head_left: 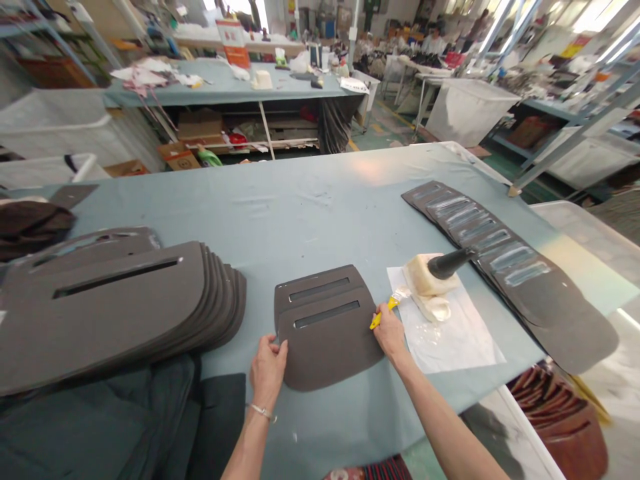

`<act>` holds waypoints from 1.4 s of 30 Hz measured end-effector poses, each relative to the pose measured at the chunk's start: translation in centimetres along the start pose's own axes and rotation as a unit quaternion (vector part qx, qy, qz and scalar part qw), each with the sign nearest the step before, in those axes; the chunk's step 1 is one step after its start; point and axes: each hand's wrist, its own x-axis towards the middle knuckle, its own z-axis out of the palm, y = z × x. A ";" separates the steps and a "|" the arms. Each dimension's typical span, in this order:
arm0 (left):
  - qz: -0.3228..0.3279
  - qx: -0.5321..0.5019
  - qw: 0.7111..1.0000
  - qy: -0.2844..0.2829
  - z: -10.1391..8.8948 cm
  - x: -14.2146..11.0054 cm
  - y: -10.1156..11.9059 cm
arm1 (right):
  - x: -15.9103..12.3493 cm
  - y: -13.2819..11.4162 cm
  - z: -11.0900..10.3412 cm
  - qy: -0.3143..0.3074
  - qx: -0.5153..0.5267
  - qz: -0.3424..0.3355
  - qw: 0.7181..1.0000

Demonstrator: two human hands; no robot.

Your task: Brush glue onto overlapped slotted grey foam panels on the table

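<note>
Two overlapping dark grey-brown slotted panels lie in front of me, a back panel (320, 275) partly covered by a front panel (330, 353). My left hand (269, 370) is closed at the left edge of the front panel, thumb on top and fingers curled by the rim. In my right hand (390, 333) is a yellow-handled brush (392, 311), its bristles smeared white and pointing away from me. That hand also rests by the panels' right edge. Beside the brush stands a pale block-shaped container (425, 275) with a black cone-shaped piece (450, 264) on it.
White paper (467, 340) with whitish smears lies under the container. At left is a thick stack of slotted panels (125, 300), with dark folded fabric (100, 427) before it. A fanned row of white-smeared panels (500, 250) lies along the right of the blue-green table (320, 220).
</note>
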 end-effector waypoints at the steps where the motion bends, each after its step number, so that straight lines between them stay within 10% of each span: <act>1: 0.002 0.013 1.000 0.010 -0.1 -0.1 0.1 | 0.0 -0.1 -0.1 0.006 -0.010 -0.006 1.000; 16: 0.159 0.071 0.985 0.019 -0.4 3.8 2.3 | 1.4 0.0 -1.0 -0.027 0.014 0.019 0.999; 29: 0.139 0.189 0.965 -0.113 -2.0 8.0 4.0 | 0.7 -0.6 -1.2 -0.027 0.012 0.089 0.996; 42: 0.079 0.097 0.989 -0.079 -1.1 5.7 4.0 | -0.1 -0.5 -0.5 0.057 0.147 0.072 0.985</act>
